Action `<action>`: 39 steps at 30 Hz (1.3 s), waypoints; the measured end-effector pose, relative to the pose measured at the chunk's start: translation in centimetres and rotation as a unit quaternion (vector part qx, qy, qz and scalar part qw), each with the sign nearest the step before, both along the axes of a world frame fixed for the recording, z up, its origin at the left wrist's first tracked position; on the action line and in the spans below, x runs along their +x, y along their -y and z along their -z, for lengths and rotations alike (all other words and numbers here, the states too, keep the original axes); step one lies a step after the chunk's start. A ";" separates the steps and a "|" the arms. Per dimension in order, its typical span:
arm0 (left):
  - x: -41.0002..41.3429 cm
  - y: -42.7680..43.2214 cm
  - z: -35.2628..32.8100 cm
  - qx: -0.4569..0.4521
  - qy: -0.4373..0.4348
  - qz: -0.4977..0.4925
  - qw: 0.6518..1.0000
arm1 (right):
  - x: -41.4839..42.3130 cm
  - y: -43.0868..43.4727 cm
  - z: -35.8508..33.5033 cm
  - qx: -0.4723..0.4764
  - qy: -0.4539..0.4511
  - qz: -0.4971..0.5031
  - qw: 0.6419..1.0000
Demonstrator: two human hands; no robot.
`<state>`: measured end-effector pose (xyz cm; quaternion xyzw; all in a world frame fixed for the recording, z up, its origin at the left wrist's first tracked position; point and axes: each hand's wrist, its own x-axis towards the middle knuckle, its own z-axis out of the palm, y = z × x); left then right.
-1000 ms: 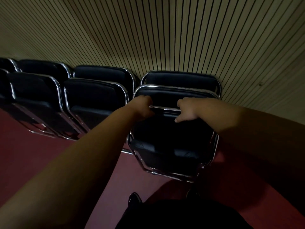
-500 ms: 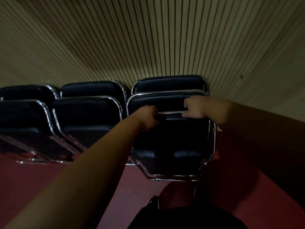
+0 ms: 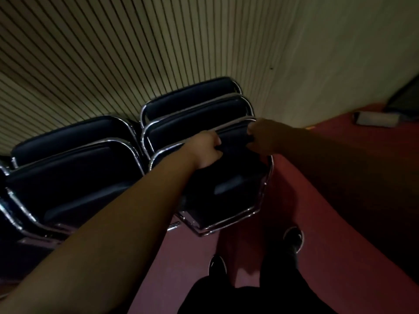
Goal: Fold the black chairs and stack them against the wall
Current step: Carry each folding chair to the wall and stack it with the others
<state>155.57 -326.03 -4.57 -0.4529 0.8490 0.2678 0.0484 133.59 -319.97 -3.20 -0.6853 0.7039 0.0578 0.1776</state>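
Folded black chair (image 3: 229, 186), the front one of a stack, leaned toward the slatted wall (image 3: 113, 53) in the head view, with both hands at its top edge. Left hand (image 3: 205, 150) was curled shut over the chrome top rail, its fingers (image 3: 215, 141) wrapped down over the front of the backrest, so the chair hung below and beyond the knuckles. Right hand (image 3: 263, 138) was clamped on the same rail nearer the chair's right corner, its fingers hidden behind the padding. Between the two hands a short stretch of rail and black padding showed. The chair's lower chrome frame (image 3: 226, 225) sat just above the red floor (image 3: 317, 223), though contact with it could not be told in the dim light. Two more folded chairs (image 3: 195, 118) stood directly behind it, closer to the wall, nested against one another. Further chairs (image 3: 68, 168) leaned on the wall to the left of that stack. Two dark shoes (image 3: 292, 239) stood on the floor on the side away from the wall.
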 end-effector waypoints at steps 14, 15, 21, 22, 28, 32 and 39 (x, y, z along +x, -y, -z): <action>-18.5 -14.8 -3.0 0.084 0.030 0.197 0.976 | -12.3 -22.5 -5.2 0.070 -0.045 0.193 0.978; -20.2 -16.7 -3.1 0.081 0.035 0.214 0.973 | -13.3 -24.8 -5.6 0.066 -0.045 0.205 0.976; -31.9 -32.7 -3.9 0.036 0.048 0.351 0.934 | -20.2 -43.4 -6.8 0.057 -0.010 0.328 0.943; -34.5 -36.0 -3.9 0.039 0.046 0.378 0.924 | -21.7 -47.3 -6.7 0.059 -0.002 0.355 0.933; -47.8 -59.6 -5.7 0.049 0.015 0.496 0.867 | -28.5 -72.4 -8.3 0.039 0.013 0.554 0.831; -52.5 -73.9 -6.3 0.057 0.000 0.584 0.809 | -29.3 -87.1 -9.2 0.005 0.029 0.673 0.739; -56.1 -91.8 -6.1 0.043 0.008 0.705 0.708 | -26.4 -103.2 -8.8 -0.019 0.051 0.792 0.608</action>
